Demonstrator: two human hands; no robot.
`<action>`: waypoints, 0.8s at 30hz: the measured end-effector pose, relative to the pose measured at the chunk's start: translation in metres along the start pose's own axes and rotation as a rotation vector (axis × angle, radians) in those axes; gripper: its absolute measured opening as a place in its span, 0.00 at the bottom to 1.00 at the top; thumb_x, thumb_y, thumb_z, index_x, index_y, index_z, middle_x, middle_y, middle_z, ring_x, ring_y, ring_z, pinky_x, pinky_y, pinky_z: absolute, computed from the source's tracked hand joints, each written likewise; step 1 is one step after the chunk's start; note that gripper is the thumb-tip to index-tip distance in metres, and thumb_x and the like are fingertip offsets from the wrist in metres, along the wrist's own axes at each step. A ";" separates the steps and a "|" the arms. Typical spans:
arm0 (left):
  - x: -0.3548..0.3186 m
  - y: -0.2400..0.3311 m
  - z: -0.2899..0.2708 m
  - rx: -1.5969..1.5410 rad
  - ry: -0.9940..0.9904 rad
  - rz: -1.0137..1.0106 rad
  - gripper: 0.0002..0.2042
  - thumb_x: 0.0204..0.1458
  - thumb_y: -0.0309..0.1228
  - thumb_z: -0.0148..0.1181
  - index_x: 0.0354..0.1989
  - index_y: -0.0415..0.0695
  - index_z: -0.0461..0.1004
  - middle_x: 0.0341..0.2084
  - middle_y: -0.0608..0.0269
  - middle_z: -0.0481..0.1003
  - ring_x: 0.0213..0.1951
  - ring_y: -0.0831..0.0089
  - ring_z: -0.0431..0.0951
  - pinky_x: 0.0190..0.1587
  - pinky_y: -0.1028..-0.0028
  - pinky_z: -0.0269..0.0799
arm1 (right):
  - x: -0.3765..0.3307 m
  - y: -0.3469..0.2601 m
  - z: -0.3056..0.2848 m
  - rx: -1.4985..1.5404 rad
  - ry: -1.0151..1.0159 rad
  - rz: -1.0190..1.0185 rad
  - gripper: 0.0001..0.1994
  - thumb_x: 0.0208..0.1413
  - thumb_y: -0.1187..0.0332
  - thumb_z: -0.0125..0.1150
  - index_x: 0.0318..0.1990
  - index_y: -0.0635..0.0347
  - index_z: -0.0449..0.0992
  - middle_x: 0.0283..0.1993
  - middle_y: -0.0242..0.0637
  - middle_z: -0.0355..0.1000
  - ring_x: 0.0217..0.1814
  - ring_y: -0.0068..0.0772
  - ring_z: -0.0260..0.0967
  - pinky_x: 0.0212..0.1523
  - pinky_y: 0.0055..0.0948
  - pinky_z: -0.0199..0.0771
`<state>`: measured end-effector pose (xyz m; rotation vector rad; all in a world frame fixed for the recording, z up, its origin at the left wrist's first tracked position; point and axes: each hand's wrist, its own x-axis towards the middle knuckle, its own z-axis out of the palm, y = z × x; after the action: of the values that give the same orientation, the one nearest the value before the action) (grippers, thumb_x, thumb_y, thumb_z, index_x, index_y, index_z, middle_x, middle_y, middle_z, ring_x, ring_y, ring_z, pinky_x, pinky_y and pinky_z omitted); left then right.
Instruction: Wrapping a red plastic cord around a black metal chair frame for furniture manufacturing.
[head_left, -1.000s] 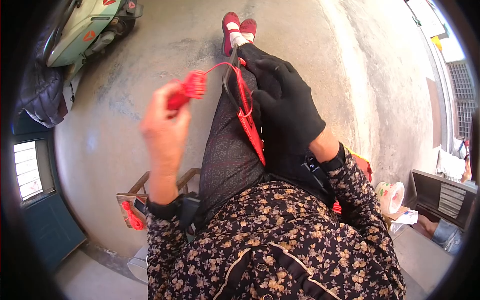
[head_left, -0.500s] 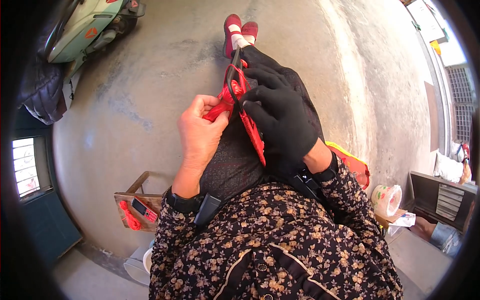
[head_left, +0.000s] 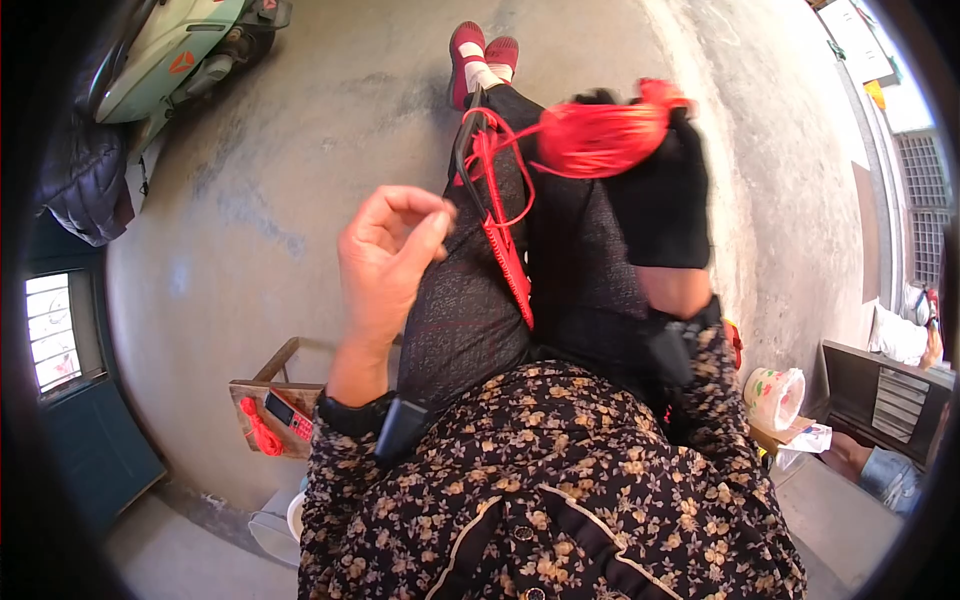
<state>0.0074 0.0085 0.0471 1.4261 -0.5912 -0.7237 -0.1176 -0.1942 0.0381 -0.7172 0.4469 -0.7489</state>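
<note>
My right hand (head_left: 660, 195), in a black glove, grips a bundle of shiny red cord (head_left: 600, 138) above my right thigh. A strand loops from the bundle leftward to a narrow black frame (head_left: 463, 150) that stands between my legs. Red cord work (head_left: 510, 265) runs in a tight row along the frame's near part. My bare left hand (head_left: 378, 250) hovers left of the frame, apart from it. Its fingers curl loosely, with nothing visible between them and the thumb; the tips are slightly blurred.
At my left stands a small wooden stool (head_left: 250, 392) with a red phone (head_left: 290, 415) and a red cord hank (head_left: 260, 428) on it. A pale green scooter (head_left: 170, 65) is far left. On the right are a white tub (head_left: 775, 397) and a dark cabinet (head_left: 880, 390).
My right hand has swung right and up with the cord bundle, drawing out a strand. My left hand has let go of the red cord and moved slightly left.
</note>
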 end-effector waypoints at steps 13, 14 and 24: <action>-0.028 -0.018 0.006 -1.234 -0.523 -0.414 0.18 0.59 0.47 0.50 0.28 0.45 0.63 0.36 0.57 0.67 0.36 0.70 0.68 0.30 0.75 0.70 | -0.130 -0.066 -0.005 0.099 -0.060 0.301 0.22 0.53 0.66 0.59 0.54 0.66 0.67 0.47 0.36 0.72 0.47 0.26 0.69 0.49 0.26 0.69; -0.039 -0.016 0.003 -1.130 -0.414 -0.446 0.16 0.60 0.46 0.49 0.34 0.44 0.65 0.29 0.62 0.62 0.28 0.75 0.62 0.26 0.77 0.65 | -0.119 -0.064 -0.002 0.116 -0.070 0.322 0.21 0.53 0.67 0.59 0.54 0.66 0.68 0.47 0.35 0.72 0.47 0.25 0.69 0.48 0.25 0.69; -0.104 -0.021 -0.036 -0.629 -0.188 -0.594 0.11 0.60 0.33 0.50 0.44 0.38 0.68 0.17 0.70 0.63 0.16 0.84 0.58 0.17 0.82 0.54 | -0.064 0.049 0.012 -1.279 -0.312 0.123 0.20 0.44 0.59 0.68 0.44 0.59 0.75 0.35 0.49 0.76 0.39 0.47 0.75 0.39 0.40 0.73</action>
<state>-0.0360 0.1098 0.0296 0.9339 -0.0397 -1.3846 -0.1302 -0.1161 0.0181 -1.9436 0.6597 -0.1368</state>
